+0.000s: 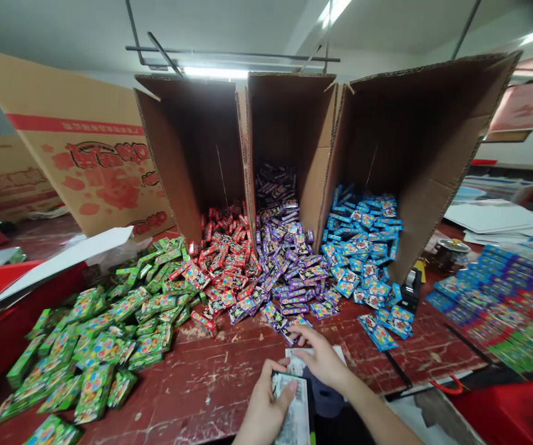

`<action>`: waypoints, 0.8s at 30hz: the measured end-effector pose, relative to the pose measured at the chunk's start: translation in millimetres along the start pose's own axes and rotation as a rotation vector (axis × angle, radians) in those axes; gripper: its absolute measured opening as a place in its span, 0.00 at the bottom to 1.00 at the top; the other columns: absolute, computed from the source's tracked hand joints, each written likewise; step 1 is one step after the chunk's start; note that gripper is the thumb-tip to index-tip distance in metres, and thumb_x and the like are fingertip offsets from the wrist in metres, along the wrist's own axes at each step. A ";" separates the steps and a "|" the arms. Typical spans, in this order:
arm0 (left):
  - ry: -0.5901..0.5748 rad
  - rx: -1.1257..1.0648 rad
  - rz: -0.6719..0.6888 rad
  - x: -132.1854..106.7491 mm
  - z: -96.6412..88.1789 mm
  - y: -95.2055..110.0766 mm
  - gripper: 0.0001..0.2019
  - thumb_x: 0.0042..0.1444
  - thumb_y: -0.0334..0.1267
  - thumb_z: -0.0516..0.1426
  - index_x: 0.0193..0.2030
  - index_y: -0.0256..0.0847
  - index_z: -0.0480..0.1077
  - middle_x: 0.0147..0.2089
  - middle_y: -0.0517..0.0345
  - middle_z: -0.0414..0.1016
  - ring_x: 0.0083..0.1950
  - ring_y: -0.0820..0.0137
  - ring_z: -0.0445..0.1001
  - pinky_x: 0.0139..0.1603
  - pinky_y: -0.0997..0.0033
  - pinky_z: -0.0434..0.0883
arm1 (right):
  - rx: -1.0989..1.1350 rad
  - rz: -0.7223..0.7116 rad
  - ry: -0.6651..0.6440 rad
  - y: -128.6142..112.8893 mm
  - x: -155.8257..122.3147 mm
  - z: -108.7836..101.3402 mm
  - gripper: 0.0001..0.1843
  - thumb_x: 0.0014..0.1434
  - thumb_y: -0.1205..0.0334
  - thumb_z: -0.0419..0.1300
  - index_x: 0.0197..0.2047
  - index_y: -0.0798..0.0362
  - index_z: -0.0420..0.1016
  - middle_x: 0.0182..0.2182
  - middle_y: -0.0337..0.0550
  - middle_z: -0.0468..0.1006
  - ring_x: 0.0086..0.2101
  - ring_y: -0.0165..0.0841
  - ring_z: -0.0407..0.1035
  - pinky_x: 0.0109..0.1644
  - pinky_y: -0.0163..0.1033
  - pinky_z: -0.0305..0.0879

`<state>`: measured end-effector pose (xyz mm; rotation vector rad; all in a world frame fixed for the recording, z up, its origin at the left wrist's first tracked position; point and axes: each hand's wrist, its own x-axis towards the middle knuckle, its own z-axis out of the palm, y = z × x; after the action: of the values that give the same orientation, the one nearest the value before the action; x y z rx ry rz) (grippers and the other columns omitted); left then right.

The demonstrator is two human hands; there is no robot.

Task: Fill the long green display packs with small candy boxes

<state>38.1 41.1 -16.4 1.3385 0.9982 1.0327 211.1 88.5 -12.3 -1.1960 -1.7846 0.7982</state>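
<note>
Head | wht pk (pixel 297 405) in L grip (pixel 265 398) | R grip (pixel 319 360) at purple pks (pixel 289 266), hold unclear

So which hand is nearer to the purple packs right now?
Right. The right hand has its fingertips at the near edge of the purple packs; the left hand is farther back, holding a white-faced pack.
</note>
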 end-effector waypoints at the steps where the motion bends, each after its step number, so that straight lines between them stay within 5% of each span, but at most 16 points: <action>1: -0.001 -0.012 0.007 0.2 0.6 0.6 0.10 0.52 0.43 0.59 0.35 0.42 0.62 0.51 0.46 0.72 0.53 0.61 0.70 0.54 0.63 0.61 | -0.038 -0.035 -0.045 -2.0 1.2 2.0 0.27 0.50 0.74 0.54 0.53 0.48 0.67 0.41 0.42 0.73 0.37 0.34 0.66 0.47 0.41 0.63; 6: 0.015 -0.097 0.018 -0.8 3.8 -0.1 0.12 0.50 0.45 0.60 0.34 0.42 0.62 0.51 0.45 0.73 0.52 0.59 0.70 0.53 0.62 0.62 | -0.223 -0.160 -0.200 -5.8 7.9 7.1 0.36 0.49 0.78 0.50 0.60 0.43 0.59 0.37 0.41 0.74 0.41 0.37 0.65 0.51 0.43 0.60; 12: -0.029 -0.071 0.025 2.9 0.0 -12.2 0.15 0.50 0.48 0.60 0.35 0.41 0.61 0.54 0.40 0.70 0.53 0.57 0.69 0.54 0.61 0.61 | -0.154 -0.087 -0.097 0.4 8.8 8.8 0.31 0.52 0.75 0.49 0.59 0.48 0.61 0.30 0.40 0.74 0.32 0.33 0.68 0.41 0.37 0.65; 24: 0.013 -0.131 0.083 10.3 2.7 -44.7 0.20 0.46 0.55 0.60 0.34 0.43 0.60 0.52 0.41 0.72 0.50 0.57 0.71 0.49 0.61 0.64 | -0.237 -0.105 -0.080 5.7 -4.5 8.0 0.24 0.58 0.69 0.48 0.56 0.48 0.65 0.30 0.40 0.78 0.32 0.34 0.72 0.40 0.38 0.67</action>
<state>43.7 51.4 -60.8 1.2762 0.8749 1.1508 207.3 85.8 -22.0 -1.2235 -2.0345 0.5935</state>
